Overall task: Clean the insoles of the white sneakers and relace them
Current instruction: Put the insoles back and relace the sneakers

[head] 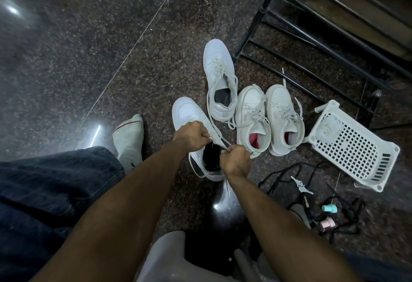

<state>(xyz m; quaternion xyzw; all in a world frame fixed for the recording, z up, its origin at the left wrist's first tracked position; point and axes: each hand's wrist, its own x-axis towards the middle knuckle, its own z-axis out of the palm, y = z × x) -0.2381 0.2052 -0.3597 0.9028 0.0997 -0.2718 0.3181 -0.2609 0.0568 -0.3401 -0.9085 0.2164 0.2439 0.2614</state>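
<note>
A white sneaker [187, 112] with a dark inside stands on the floor right in front of me. My left hand [191, 135] pinches its white lace [219, 138] over the eyelets. My right hand [235, 159] grips the same lace at the shoe's opening. Its partner sneaker [219, 63] lies further away, laces loose, dark insole showing. Beside it stand two more white sneakers [252, 116] [281, 112] with pink linings and laces threaded.
A white perforated plastic basket [354, 143] lies on its side at the right. Black laces [289, 170], keys [301, 184], a teal cap [329, 208] and a pink cap [327, 223] lie on the dark granite floor. A black metal rack [312, 25] stands behind. My socked foot [130, 139] is at left.
</note>
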